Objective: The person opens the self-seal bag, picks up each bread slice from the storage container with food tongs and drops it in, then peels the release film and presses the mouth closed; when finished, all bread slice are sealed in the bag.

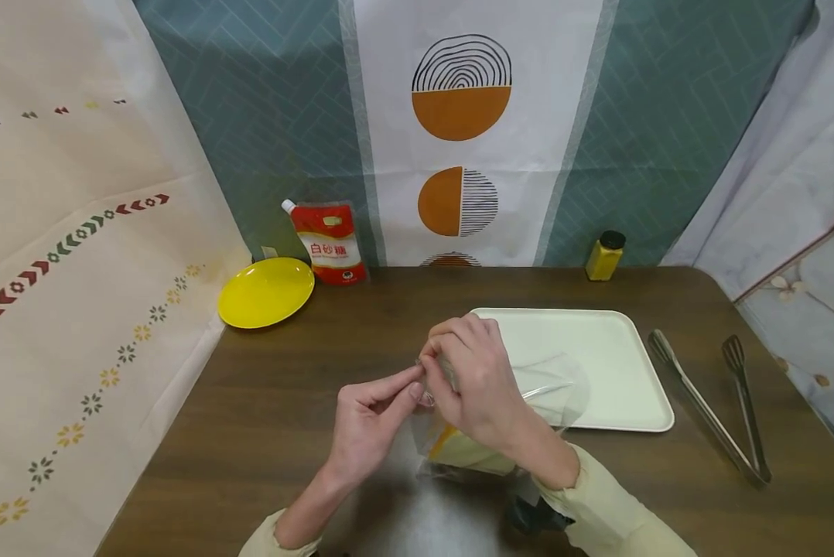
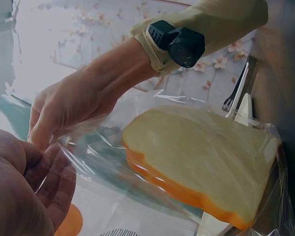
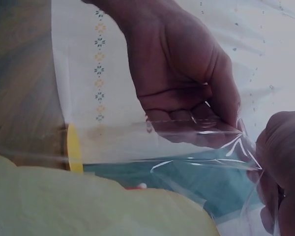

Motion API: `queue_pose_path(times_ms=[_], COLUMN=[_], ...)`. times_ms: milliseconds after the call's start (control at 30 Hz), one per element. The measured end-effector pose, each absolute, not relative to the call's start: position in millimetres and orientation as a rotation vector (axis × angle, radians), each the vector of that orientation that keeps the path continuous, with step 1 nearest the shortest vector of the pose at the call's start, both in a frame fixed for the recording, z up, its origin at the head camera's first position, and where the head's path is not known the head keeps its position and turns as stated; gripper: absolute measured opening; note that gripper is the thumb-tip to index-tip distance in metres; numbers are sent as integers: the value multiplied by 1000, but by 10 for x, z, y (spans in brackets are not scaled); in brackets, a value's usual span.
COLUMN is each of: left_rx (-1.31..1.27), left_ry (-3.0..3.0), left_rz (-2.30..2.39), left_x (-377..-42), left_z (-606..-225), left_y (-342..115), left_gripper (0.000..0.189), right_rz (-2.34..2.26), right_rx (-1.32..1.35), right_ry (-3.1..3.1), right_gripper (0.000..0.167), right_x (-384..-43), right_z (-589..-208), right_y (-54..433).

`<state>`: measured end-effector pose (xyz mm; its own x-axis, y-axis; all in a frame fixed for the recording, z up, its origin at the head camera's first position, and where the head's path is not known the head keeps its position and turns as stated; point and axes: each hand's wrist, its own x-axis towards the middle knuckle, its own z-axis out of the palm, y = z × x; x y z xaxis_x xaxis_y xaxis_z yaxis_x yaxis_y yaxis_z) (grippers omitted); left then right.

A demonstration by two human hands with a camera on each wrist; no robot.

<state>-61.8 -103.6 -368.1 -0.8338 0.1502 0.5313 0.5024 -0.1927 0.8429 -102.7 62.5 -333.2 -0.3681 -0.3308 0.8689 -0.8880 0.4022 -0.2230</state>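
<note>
A clear plastic bag [image 2: 101, 142] holds a bread slice [image 2: 201, 162] with a pale face and an orange-brown crust. My left hand [image 1: 368, 429] pinches the gathered top of the bag between thumb and fingers. Close against it, my right hand [image 1: 480, 379] pinches the same end from the other side. In the head view the right hand and forearm hide part of the bread. The right wrist view shows the clear film stretched between the left hand [image 3: 182, 73] and the right hand [image 3: 287, 167], with the bread's pale face [image 3: 88, 206] below.
Behind the bag lies a white tray [image 1: 626, 371], with metal tongs [image 1: 709, 410] to its right. A yellow plate [image 1: 267, 294] and a red sugar pouch [image 1: 329, 244] stand at the back left. At the back right is a yellow jar [image 1: 605, 257] with a black lid.
</note>
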Motion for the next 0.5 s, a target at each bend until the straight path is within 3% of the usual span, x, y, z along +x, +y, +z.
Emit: queue_pose_path(times_ms=[200,500], left_rx=[-752,-735], left_ry=[-1829,-1842], left_rz=[-2081,-2068], left_x=[-635,-623], left_z=[-3677,-3681], left_y=[-1044,-1023], left_gripper=[27,27], right_rz=[997,1039], right_rx=[1015,978], right_ry=[-1894,-1901], right_gripper=[5,7], right_x=[-1038,-1033], right_z=[-3335,-3342], right_y=[598,591])
